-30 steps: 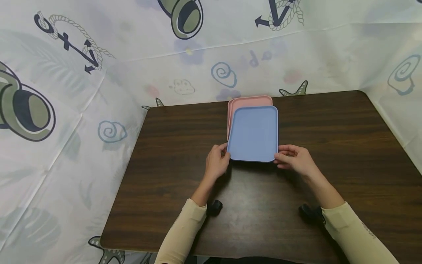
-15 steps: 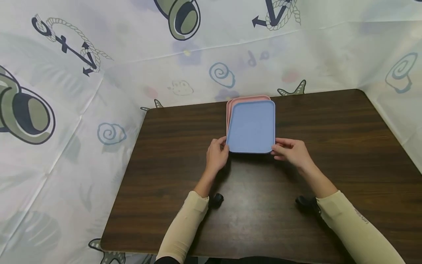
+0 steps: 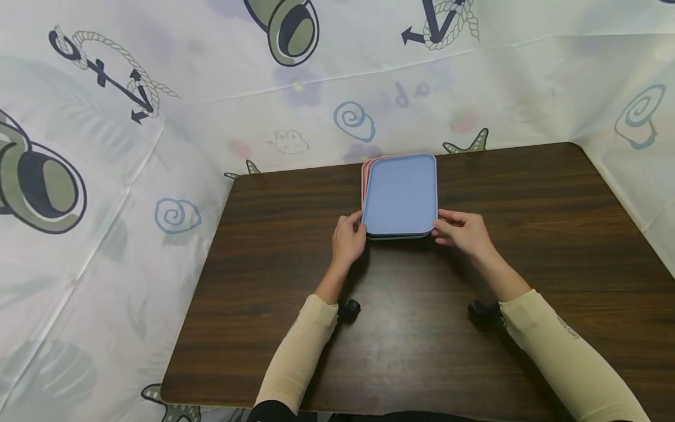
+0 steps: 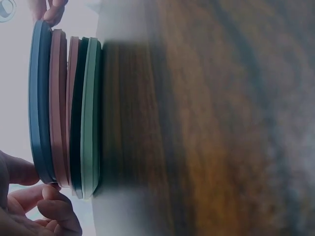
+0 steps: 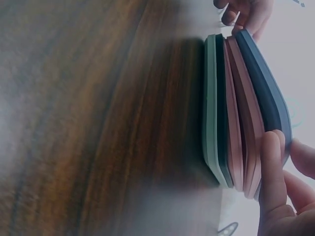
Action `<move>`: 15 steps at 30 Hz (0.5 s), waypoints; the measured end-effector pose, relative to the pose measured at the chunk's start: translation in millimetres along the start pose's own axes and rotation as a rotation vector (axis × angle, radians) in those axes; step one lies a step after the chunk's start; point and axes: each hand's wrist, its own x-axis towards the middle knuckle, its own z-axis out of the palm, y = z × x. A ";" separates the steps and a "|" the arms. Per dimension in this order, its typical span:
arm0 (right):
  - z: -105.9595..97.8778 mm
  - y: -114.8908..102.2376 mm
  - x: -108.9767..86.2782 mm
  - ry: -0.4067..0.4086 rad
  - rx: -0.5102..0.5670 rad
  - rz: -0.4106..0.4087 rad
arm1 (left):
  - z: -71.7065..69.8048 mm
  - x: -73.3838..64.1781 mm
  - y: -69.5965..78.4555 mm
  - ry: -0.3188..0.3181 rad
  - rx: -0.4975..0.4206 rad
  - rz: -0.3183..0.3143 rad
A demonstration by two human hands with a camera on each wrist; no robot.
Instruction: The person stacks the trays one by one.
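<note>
A blue rectangular tray [image 3: 401, 196] lies at the top of a stack near the table's back edge. Under it, two pink trays [image 5: 246, 113] show, slightly fanned apart, then a dark tray [image 5: 223, 108] and a light green tray [image 4: 90, 118] at the bottom. My left hand [image 3: 349, 239] pinches the blue tray near its front left corner, thumb at its rim and fingers curled below. At the front right corner my right hand [image 3: 465, 232] pinches the same tray between thumb and fingers. In the head view the blue tray hides most of the stack.
The stack stands on a dark wood-grain table [image 3: 263, 281] with rounded corners. A white printed cloth [image 3: 295, 111] hangs behind the table and along its left side. Black wrist devices [image 3: 349, 310] sit just above the tabletop at both cuffs.
Both hands have moved the blue tray away from me, toward the table's back edge. It now covers most of the pink trays, and the green tray's front edge shows beneath it.
</note>
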 end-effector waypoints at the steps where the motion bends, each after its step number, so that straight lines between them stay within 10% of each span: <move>1: 0.0 -0.5 1.1 0.001 -0.001 0.001 | 0.7 1.0 -0.8 -0.002 0.003 -0.006; 15: 0.6 1.5 11.3 0.020 -0.008 0.012 | 2.3 5.4 -1.7 0.000 0.060 -0.016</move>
